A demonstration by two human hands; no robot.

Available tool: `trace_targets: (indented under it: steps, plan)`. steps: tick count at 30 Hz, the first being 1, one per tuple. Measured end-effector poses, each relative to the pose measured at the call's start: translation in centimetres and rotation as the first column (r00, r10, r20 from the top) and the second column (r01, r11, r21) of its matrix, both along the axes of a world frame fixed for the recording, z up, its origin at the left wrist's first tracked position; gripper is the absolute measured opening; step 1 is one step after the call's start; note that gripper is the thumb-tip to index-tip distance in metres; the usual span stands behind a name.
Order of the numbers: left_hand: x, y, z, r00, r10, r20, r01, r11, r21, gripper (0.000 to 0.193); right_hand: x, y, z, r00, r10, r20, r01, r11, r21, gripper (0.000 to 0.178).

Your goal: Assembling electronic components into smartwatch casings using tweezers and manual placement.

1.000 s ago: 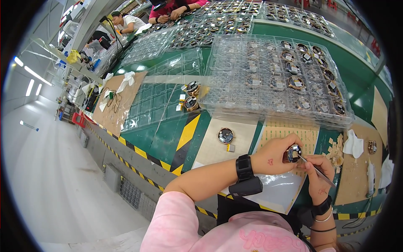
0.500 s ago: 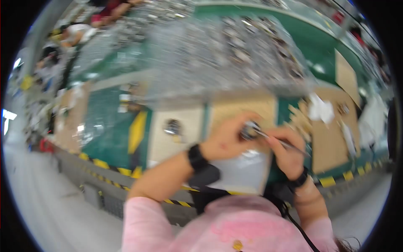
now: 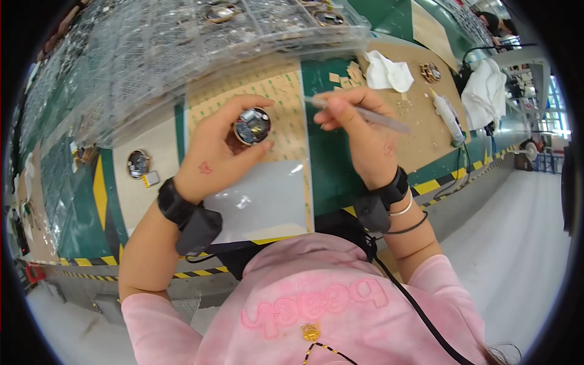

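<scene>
My left hand (image 3: 222,143) curls its thumb and fingers around the rim of a round watch case (image 3: 252,126), whose open face shows circuit parts and a dark, yellowish disc. To the right and apart from it, my right hand (image 3: 360,131) pinches a slim grey stick-like tool (image 3: 383,120), its narrow end pointing left toward the case. Below my left hand lies a backing sheet (image 3: 289,79) with rows of small marks, partly covered by a pale grey film (image 3: 267,204). Further left, a second round watch case (image 3: 138,163) rests beside a small silver battery (image 3: 151,178).
Clear compartment trays (image 3: 182,58) holding several watch cases fill the far left. At right, a cardboard sheet (image 3: 420,146) carries a crumpled white cloth (image 3: 389,72), a gold-rimmed round part (image 3: 431,72) and a white corded tool (image 3: 448,118). Yellow-black tape (image 3: 426,185) marks the table's edge.
The view has swung right and steadied, so the bench sits further left. My right hand has drawn the tool away from the watch case; earlier its tip was at the case in my left hand.
</scene>
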State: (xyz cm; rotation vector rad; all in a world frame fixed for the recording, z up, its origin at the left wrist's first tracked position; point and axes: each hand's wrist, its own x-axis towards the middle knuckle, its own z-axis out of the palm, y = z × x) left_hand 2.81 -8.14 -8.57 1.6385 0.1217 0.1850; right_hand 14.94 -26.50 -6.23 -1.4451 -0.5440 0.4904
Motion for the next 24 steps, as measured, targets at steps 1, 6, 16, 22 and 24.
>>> trace_targets:
  steps: [1, 6, 16, 22, 24]
  plan:
    - [-0.1, 0.0, -0.1, 1.0, 0.004, 0.002, -0.004, 0.999, -0.04, 0.044, 0.2, -0.4, 0.3, 0.998, -0.066, 0.024, 0.066, 0.998, 0.009, 0.016]
    - [-0.3, 0.4, -0.1, 1.0, 0.017, -0.003, -0.017, 0.998, 0.064, 0.043, 2.0, -3.3, 2.1, 0.969, -0.197, 0.151, 0.206, 0.978, -0.045, 0.017]
    - [-0.1, -0.2, 0.7, 0.997, 0.027, 0.067, -0.039, 0.983, 0.18, 0.042, 3.1, -6.2, 0.1, 0.958, -0.194, 0.209, 0.239, 0.947, -0.216, 0.013]
    - [-1.1, 0.6, -1.1, 1.0, 0.008, -0.012, -0.005, 0.97, 0.243, 0.047, 3.2, -5.7, -2.2, 0.875, -0.135, 0.464, 0.2, 0.975, -0.094, 0.015]
    - [-1.3, 0.3, -0.4, 0.999, 0.051, -0.016, -0.044, 0.949, 0.313, 0.048, 2.9, -6.5, -1.5, 0.913, -0.162, 0.374, 0.236, 0.958, -0.163, 0.016]
